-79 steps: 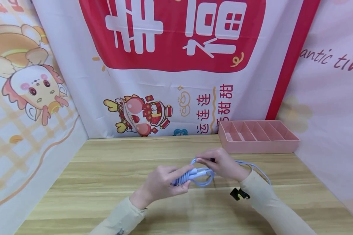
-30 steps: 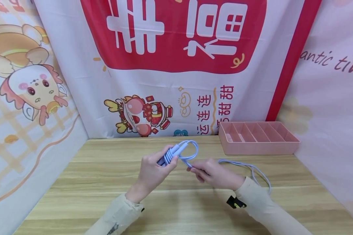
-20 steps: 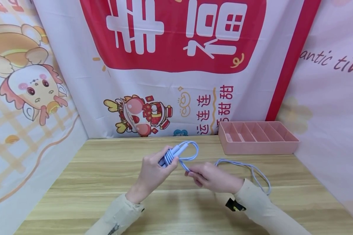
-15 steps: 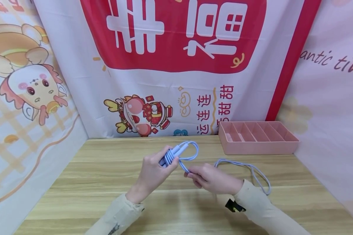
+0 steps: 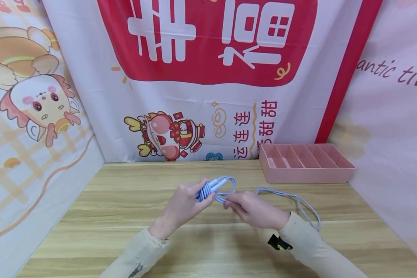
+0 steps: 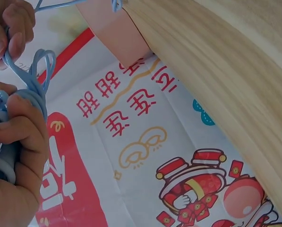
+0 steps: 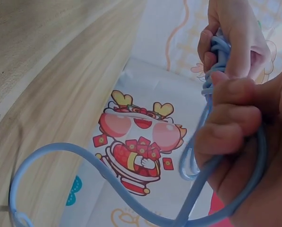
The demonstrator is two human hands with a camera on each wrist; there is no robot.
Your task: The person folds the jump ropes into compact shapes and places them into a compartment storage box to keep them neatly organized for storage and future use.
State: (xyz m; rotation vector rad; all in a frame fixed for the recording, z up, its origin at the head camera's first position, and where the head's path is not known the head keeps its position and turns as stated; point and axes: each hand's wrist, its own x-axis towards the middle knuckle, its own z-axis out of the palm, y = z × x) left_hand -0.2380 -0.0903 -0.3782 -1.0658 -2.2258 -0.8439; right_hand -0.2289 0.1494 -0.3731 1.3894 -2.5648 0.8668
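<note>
A blue cable (image 5: pixel 205 191) is being held over the middle of the desk (image 5: pixel 118 204); its wound part is being gripped by the left hand (image 5: pixel 182 206), whose fingers are being clamped round it, and a strand just beside it is being pinched by the fingers of the right hand (image 5: pixel 255 210). The desk is being bounded at the back by a printed backdrop (image 5: pixel 201 92) and at the sides by a left drape (image 5: pixel 21 173) and a right drape (image 5: pixel 385 127). Room is being left between the left hand and the left drape, and between both hands and the backdrop. On the right, room is being narrowed by a pink box (image 5: pixel 309 175) near the far corner and by a loose loop (image 5: pixel 294 195) of cable being spread between box and right sleeve (image 5: pixel 304 235). Where the loop is being joined to the pinched strand is being hidden behind the right hand. The near desk edge is being cut off, and the box's compartment floors are being partly screened. In the left wrist view, a rounded end (image 6: pixel 3 168) is being half covered by the fingers and cannot be identified.
</note>
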